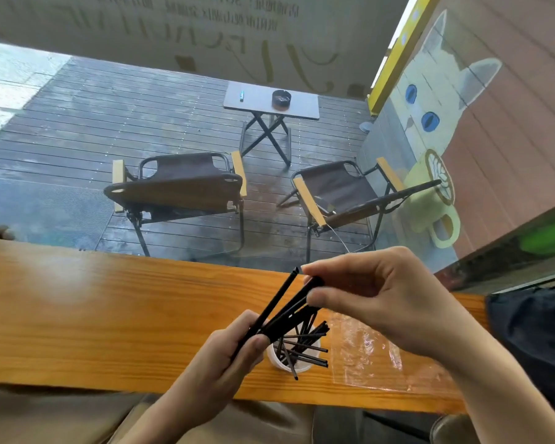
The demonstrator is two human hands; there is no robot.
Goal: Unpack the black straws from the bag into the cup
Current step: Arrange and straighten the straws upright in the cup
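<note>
A small bunch of black straws is held slanted above the wooden counter. My left hand grips the lower ends. My right hand pinches the upper ends between thumb and forefinger. Just below the bunch stands a white cup with several black straws leaning in it, their tips sticking out to the right. The clear plastic bag lies flat on the counter to the right of the cup, partly under my right forearm.
A dark bag sits at the counter's right end. Behind the counter is a window onto a deck with two folding chairs and a small table.
</note>
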